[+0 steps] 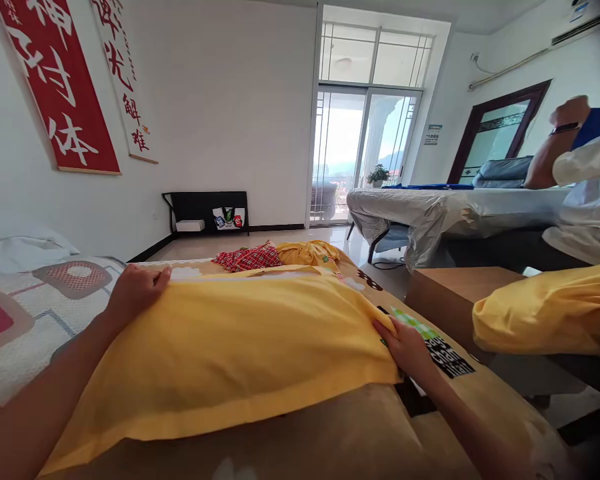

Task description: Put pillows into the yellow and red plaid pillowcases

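A wide yellow cloth (pixel 240 340) is stretched across the bed in front of me, with a narrow strap-like band along its far side. Its exact kind I cannot make out. My left hand (pixel 139 290) is closed on the far left part of the cloth, fingers curled under. At the right edge, my right hand (pixel 405 343) pinches the fabric between thumb and fingers. Beyond the far edge lie a red checked cloth (pixel 247 258) and another bunched yellow cloth (pixel 310 253).
The bed's patterned cover (pixel 480 393) extends under the cloth. To the right are a cardboard box (pixel 455 287), more yellow fabric (pixel 545 310) and a plastic-covered table (pixel 405 207). A person's raised arm (pixel 545 153) shows there. A black low shelf (pixel 210 207) stands by the wall.
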The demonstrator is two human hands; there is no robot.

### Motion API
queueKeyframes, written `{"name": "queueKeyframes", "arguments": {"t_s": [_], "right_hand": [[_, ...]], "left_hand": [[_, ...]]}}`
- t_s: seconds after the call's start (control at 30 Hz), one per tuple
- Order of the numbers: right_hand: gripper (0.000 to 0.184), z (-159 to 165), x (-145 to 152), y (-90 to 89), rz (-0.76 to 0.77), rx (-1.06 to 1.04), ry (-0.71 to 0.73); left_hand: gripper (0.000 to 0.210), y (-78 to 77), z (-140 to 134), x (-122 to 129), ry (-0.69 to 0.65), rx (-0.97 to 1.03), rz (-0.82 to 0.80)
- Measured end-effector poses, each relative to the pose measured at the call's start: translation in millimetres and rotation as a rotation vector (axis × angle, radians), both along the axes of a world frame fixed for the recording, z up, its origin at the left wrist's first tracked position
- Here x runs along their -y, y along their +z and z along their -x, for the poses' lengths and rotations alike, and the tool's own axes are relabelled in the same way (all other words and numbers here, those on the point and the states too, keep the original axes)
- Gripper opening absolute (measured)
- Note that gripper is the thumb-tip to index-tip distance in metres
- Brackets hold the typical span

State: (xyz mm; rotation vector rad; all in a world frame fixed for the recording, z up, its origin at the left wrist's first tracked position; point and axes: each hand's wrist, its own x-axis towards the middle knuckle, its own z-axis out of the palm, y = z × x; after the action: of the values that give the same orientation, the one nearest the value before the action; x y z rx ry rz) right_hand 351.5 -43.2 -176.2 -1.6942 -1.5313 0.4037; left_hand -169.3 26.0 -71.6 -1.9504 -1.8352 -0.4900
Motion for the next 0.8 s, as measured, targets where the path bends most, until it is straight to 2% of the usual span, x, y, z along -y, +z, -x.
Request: {"name": "queueKeyframes", "arguments": {"t_s": [0.03,0.1,0.23,0.3,0.33,0.4,0.47,0.57,0.67,0.73,0.8], "right_hand": [[0.045,-3.2,-7.4,-0.3,-0.007,0.123,0.005],[0.041,-6.3,-16.9,-13.7,0.091,0.307,0.017],[0.039,-6.1,-10.8,-61.3,0.372,0.474,0.078],[0.037,-10.0,-2.9,-71.0,0.410,0.521,0.087],[0.035,-13.0,-0.7,-68.7,0.425,0.570,0.079],[0.034,-17.4,-2.8,-50.0,0.435,0.709,0.041],[0.041,-13.1,-14.6,-16.5,0.382,0.821,0.004],[0.050,20.1,-43.0,46.9,0.127,0.812,0.030],[0.053,76.5,-70.1,102.2,-0.180,0.707,0.141],[0.055,114.1,-85.1,119.4,-0.266,0.633,0.204],[0.058,144.8,-97.9,112.1,-0.266,0.585,0.272]], "left_hand": [[0.059,3.1,-0.6,5.2,0.033,-0.020,-0.037],[0.059,-6.3,-8.2,14.7,0.079,-0.017,-0.062],[0.055,-59.6,-28.9,30.0,0.042,0.007,0.159],[0.057,-77.2,-30.7,35.4,0.034,0.045,0.234],[0.058,-80.0,-29.1,37.6,0.041,0.056,0.242],[0.054,-74.6,-24.9,41.0,0.041,0.062,0.247],[0.046,-59.7,-25.4,43.1,0.025,0.086,0.292],[0.038,-30.9,-44.5,43.9,-0.017,0.180,0.297],[0.046,-1.0,-77.5,38.9,-0.090,0.213,0.206],[0.054,12.8,-96.3,31.5,-0.102,0.176,0.167],[0.058,12.1,-106.3,22.3,-0.095,0.131,0.131]]}}
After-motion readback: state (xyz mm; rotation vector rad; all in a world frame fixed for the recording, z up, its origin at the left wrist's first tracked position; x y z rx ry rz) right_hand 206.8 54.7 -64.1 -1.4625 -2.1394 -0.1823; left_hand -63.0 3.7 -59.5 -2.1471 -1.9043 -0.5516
